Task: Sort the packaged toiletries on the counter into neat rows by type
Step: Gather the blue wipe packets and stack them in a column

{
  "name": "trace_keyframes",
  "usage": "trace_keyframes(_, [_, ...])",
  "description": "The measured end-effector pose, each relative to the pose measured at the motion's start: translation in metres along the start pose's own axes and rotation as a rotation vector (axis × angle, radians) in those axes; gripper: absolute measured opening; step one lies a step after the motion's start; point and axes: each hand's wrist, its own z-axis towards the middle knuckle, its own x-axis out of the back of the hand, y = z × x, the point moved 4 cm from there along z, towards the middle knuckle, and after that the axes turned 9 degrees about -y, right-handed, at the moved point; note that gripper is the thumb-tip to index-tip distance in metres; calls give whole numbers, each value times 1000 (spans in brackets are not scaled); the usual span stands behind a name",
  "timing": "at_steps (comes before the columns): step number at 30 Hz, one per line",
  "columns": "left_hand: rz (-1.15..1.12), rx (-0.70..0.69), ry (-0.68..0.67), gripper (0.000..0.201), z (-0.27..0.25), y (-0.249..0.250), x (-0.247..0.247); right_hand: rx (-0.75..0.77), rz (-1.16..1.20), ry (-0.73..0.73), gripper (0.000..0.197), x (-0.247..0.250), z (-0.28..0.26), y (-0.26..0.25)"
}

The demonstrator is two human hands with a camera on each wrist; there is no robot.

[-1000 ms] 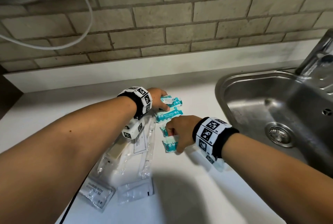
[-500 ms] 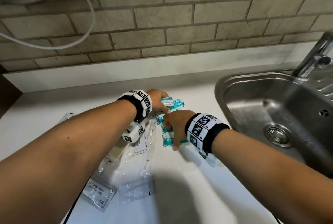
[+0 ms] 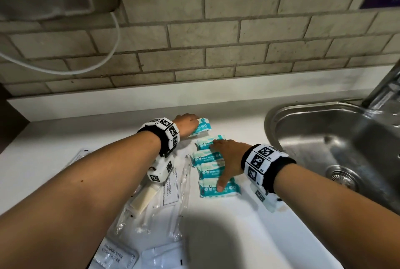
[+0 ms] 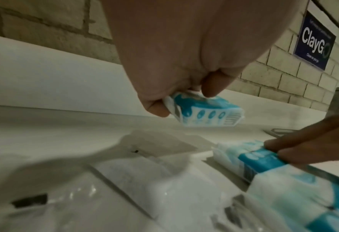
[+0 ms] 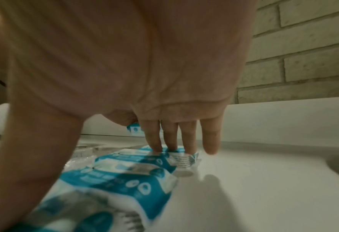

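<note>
Lifting one teal wipes pack (image 4: pixel 204 113) clear in a left hand (image 3: pixel 186 124) pinch since a moment ago, you've spread your flat right hand (image 3: pixel 227 158) over the four-pack column (image 3: pixel 207 172) beside the sink (image 3: pixel 281 117), nearly finishing that row.

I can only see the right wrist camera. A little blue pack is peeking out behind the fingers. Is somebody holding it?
Observer: Yes. The left hand pinches that teal-and-white wipe packet by one end.
Operator: How many packs are under my hand?
Observer: The head view shows four teal-and-white packets in a row. The right hand is spread flat over them.
Operator: What's further left?
Observer: Clear plastic sachets lie beside the row on the white counter. One flat sachet reads "shampoo with conditioner".
</note>
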Motion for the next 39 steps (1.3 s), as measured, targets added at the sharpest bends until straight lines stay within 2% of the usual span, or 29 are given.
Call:
trace_keyframes(2, [13,-18,-21,41,7,-3,-2,14,4,0,117,-2,1,0])
trace_keyframes(4, [-82,-19,-23,42,13,-4,-5,29,-2,25,112,-2,2,0])
trace_keyframes(10, [-198,-11,-25,30,19,9,-14,30,-7,51,103,3,4,0])
trace_keyframes(14, [-188,-74,-50,31,20,12,-18,37,99,84,80,13,5,4])
trace_keyframes(17, [-189,-83,-44,32,16,8,-18,13,260,177,60,28,16,13])
trace_keyframes(20, [-139,-31,52,37,9,-1,-13,-81,413,332,50,44,28,29])
trace_keyframes(23, [-158,63,118,26,-4,-8,-8,-197,452,320,49,45,42,41])
trace_keyframes(26, [-410,116,88,13,-14,-7,-16,-229,455,239,47,37,57,42])
trace_keyframes(29, [-543,142,79,23,-17,-8,-21,-235,369,229,46,37,64,40])
trace_keyframes(39, [-571,132,92,39,-16,-8,-22,-268,314,241,49,39,65,42])
